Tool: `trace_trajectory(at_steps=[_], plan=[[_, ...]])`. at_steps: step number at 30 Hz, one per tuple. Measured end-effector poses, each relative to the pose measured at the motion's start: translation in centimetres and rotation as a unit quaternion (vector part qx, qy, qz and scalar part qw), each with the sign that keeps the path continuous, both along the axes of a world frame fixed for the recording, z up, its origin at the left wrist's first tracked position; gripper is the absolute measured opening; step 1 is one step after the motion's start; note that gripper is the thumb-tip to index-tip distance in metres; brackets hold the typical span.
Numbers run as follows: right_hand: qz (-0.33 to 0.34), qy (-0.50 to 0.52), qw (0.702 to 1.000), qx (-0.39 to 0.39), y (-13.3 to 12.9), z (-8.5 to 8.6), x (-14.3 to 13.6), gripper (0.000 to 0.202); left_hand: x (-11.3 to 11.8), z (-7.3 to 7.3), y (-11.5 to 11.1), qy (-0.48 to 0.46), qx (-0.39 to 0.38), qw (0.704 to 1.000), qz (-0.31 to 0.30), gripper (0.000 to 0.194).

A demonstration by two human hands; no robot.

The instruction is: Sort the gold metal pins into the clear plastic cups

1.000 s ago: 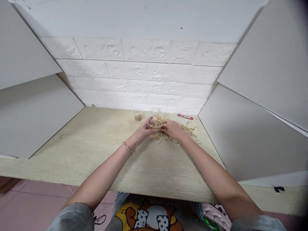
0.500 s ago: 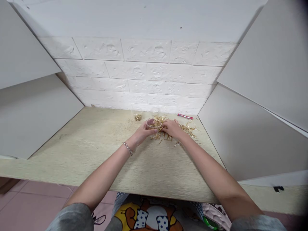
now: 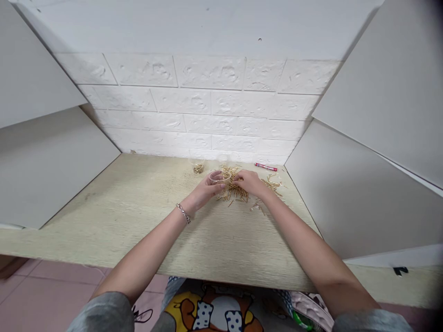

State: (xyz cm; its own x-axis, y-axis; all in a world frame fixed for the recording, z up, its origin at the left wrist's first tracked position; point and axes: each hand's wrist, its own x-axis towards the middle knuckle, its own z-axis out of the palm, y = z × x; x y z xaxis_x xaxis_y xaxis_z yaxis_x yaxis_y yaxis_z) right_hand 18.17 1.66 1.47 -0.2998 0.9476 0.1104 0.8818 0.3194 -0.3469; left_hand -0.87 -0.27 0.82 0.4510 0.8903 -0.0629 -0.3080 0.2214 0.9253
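Close to the back edge of the pale wooden surface (image 3: 138,193), near its right back corner, there lies a red pen-shaped object (image 3: 266,167). A white brick-patterned wall (image 3: 214,110) rises along this edge, between a left panel (image 3: 55,170) and a right panel (image 3: 360,198). Below the left front edge, a pink tiled floor (image 3: 55,299) is visible.

Pale table (image 3: 138,198) with gold sticks (image 3: 238,192), red pen (image 3: 266,167), apparently clear cup (image 3: 191,163)
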Motion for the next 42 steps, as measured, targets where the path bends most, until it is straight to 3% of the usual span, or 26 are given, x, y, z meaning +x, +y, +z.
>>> trace_trajectory(at_steps=[7,12,16,22,28,35,42], plan=[[-0.042,0.169,0.984,-0.023,0.1,1.1,0.4,0.012,0.0,0.2,-0.2,-0.012,-0.009,0.999,-0.03,0.051],[-0.024,0.3,0.953,-0.044,-0.5,2.7,0.1,0.018,0.0,0.4,-0.4,-0.013,-0.006,0.999,-0.049,0.048],[-0.002,0.338,0.94,-0.05,-1.1,3.8,-0.2,0.018,0.1,0.5,-0.6,-0.004,-0.007,0.999,-0.043,0.048],[0.063,0.167,0.983,0.033,-2.6,5.3,-0.5,0.017,0.2,0.4,-0.6,0.027,0.038,0.998,-0.052,0.057],[0.122,-0.01,0.99,0.076,-3.1,5.1,-1.0,0.022,0.4,0.2,-0.6,0.067,0.079,0.992,-0.067,0.056],[0.133,-0.071,0.985,0.08,-3.5,4.9,-1.3,0.023,0.2,-0.4,-0.5,0.074,0.096,0.99,-0.079,0.055],[0.131,-0.07,0.987,0.067,-3.8,5.3,-1.5,0.026,0.2,-0.4,-0.5,0.066,0.101,0.99,-0.078,0.057]])
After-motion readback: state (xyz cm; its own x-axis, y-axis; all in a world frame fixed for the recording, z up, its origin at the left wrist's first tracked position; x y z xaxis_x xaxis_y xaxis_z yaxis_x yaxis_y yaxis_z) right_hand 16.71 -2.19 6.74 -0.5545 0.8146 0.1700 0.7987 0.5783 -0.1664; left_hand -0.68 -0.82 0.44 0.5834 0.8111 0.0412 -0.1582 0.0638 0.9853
